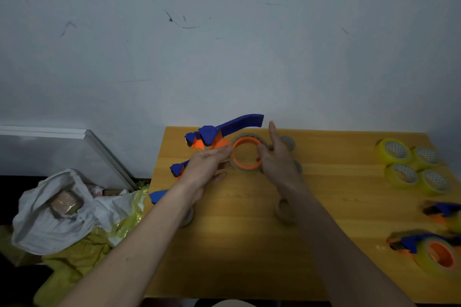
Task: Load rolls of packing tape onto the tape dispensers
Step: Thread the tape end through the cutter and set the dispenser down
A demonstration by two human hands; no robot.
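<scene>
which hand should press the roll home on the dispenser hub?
Probably right. The right hand sits against the tape roll on its orange hub, index raised, seemingly free. The left hand pinches the roll's left edge beside the blue dispenser, so it can steady.

Bare table (pixel 239 244) lies open near the front edge; tape rolls (pixel 411 169) and loaded dispensers (pixel 434 249) crowd the right.

From where I stand, nothing here can be read. The tape rolls (pixel 396 151) at the far right of the table (pixel 249 244) show only a mesh-like pattern in their cores, no letters. The wall (pixel 224 32) carries dark scuffs and scratches, not writing. The blue dispenser (pixel 224 132) bears no visible brand.
</scene>
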